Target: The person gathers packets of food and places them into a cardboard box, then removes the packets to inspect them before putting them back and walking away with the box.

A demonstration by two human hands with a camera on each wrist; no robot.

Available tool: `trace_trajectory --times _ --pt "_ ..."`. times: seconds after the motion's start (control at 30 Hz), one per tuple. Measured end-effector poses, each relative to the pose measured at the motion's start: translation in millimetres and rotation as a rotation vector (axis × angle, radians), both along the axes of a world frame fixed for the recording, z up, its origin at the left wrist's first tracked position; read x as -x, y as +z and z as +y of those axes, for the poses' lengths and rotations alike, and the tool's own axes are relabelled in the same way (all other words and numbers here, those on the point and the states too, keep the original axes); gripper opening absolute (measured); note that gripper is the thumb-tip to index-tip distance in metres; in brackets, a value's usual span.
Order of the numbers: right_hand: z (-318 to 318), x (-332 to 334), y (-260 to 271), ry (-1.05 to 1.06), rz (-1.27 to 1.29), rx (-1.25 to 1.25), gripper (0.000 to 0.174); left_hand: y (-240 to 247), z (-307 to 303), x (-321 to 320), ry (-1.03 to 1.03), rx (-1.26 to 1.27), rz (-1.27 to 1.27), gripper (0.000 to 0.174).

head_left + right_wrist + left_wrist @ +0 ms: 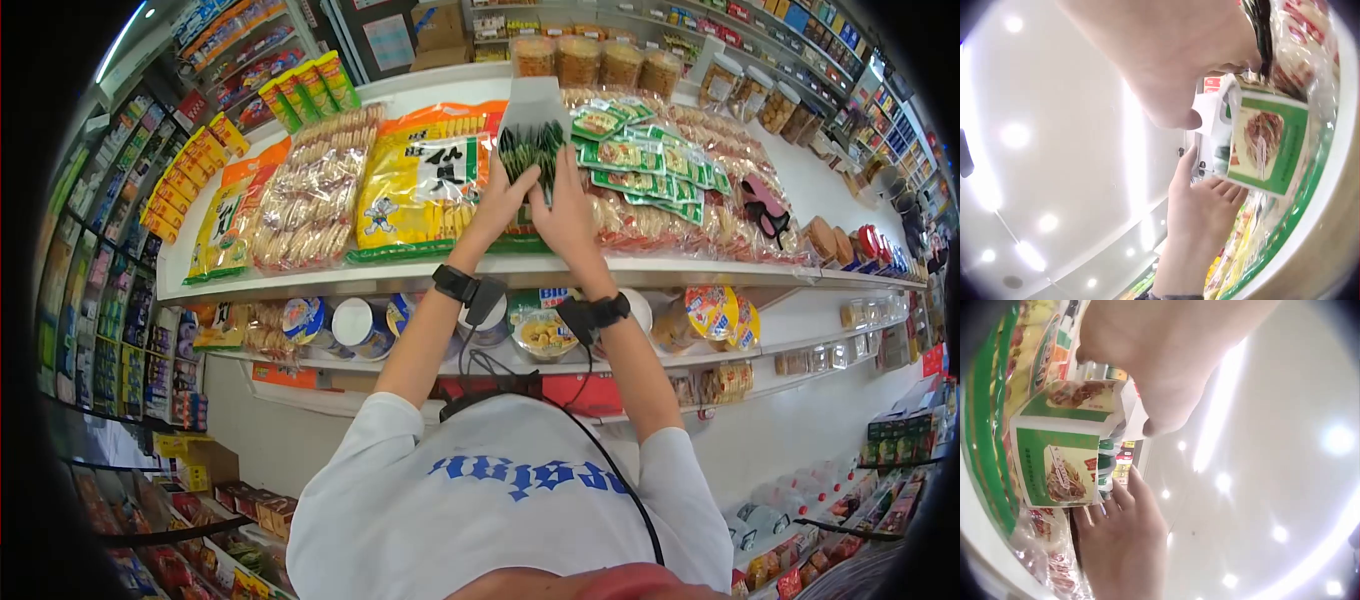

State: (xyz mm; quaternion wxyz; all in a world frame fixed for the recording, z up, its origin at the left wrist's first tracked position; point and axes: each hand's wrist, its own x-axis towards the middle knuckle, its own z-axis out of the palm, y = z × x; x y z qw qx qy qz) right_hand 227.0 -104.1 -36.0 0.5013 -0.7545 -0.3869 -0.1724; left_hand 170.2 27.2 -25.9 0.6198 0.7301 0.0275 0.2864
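A small green-and-white box (540,100) with a raised pale flap stands among the bagged goods on the top shelf, packed with green sachets (530,150). My left hand (497,208) holds its left side and my right hand (568,215) its right side, thumbs on the near side by the sachets. In the left wrist view the box (1060,464) shows a printed food picture, with my right hand (1124,540) against it. The right wrist view shows the box (1269,144) between my right hand (1172,62) and my left hand (1204,209). Some fingertips are hidden.
Loose green sachets (655,165) lie in a pile to the right on bagged crackers. A large yellow bag (415,185) lies to the left. Jars (578,62) stand behind, a pink-and-black item (765,210) lies farther right, and tubs (360,325) fill the shelf below.
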Motion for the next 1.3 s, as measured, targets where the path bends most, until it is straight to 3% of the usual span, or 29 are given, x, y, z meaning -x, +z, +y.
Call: trace_trajectory --times 0.07,0.23,0.33,0.43,0.47,0.57,0.67,0.8,0.93,0.97,1.07,1.1,1.2,1.23,1.3 --pt "5 0 -4 0.003 -0.043 0.017 0.07 -1 -1 1 -0.021 -0.011 -0.066 0.075" --pt "0 -3 4 0.112 0.056 -0.052 0.065 21 2 13 -0.068 0.041 0.097 0.068" --pt "-10 -23 3 0.373 0.52 -0.374 0.07 14 4 14 0.001 0.106 -0.007 0.064" --pt "-14 -31 11 0.344 0.753 -0.674 0.072 12 12 12 0.079 0.262 0.138 0.06" --pt "-12 -31 8 0.297 0.735 -0.591 0.072 12 9 14 0.087 0.308 0.165 0.058" --pt "0 3 29 0.136 0.574 -0.293 0.071 -5 -12 6 0.087 0.08 -0.084 0.057" --pt "9 15 11 0.107 0.37 -0.286 0.068 -6 -21 19 0.119 -0.007 -0.1 0.059" --pt "5 29 -7 0.068 0.257 -0.266 0.067 -29 -6 28 0.153 -0.154 0.012 0.069" --pt "7 29 -12 0.056 0.243 -0.27 0.066 -28 -5 37 0.044 -0.167 -0.01 0.083" --pt "8 27 -12 0.046 0.24 -0.284 0.063 -24 -3 38 0.031 -0.221 0.01 0.098" --pt "6 23 -11 0.133 0.31 -0.361 0.06 -25 -6 38 -0.017 -0.214 -0.012 0.111" --pt "8 17 -20 0.178 0.344 -0.42 0.057 -19 -7 39 -0.06 -0.129 0.029 0.126" --pt "-2 21 -5 0.317 0.545 -0.508 0.061 -15 -2 45 -0.119 -0.265 0.026 0.131" --pt "-1 21 -7 0.328 0.572 -0.573 0.069 -21 -1 43 -0.129 -0.218 0.03 0.133" --pt "1 24 -10 0.267 0.582 -0.566 0.07 -25 -4 39 -0.057 -0.222 0.009 0.13"
